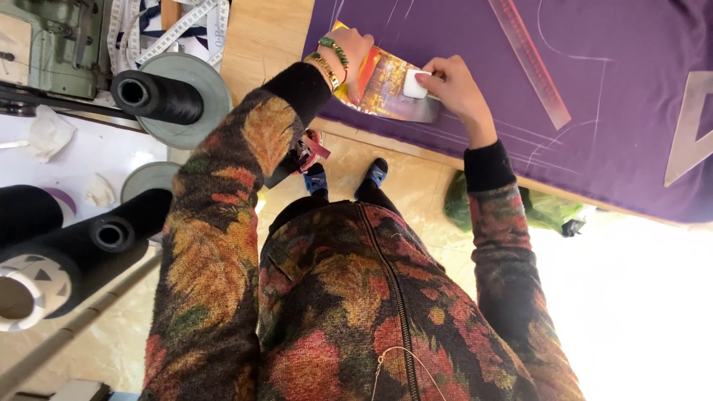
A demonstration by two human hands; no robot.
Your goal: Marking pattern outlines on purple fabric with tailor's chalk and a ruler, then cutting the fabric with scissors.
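Purple cloth (609, 44) with chalk lines lies spread on a wooden table. My left hand (350, 49) presses flat on a colourful curved card template (386, 87) that rests on the cloth near its edge. My right hand (454, 90) pinches a white piece of tailor's chalk (414, 83) against the template's edge. Beaded and gold bracelets circle my left wrist.
A pink transparent ruler (531, 63) and a clear triangle ruler (694, 126) lie on the cloth. Large black thread cones (156, 96) and a sewing machine (56, 44) stand at left. A green bag (542, 208) sits on the floor under the table. Red-handled scissors (310, 152) hang by my left elbow.
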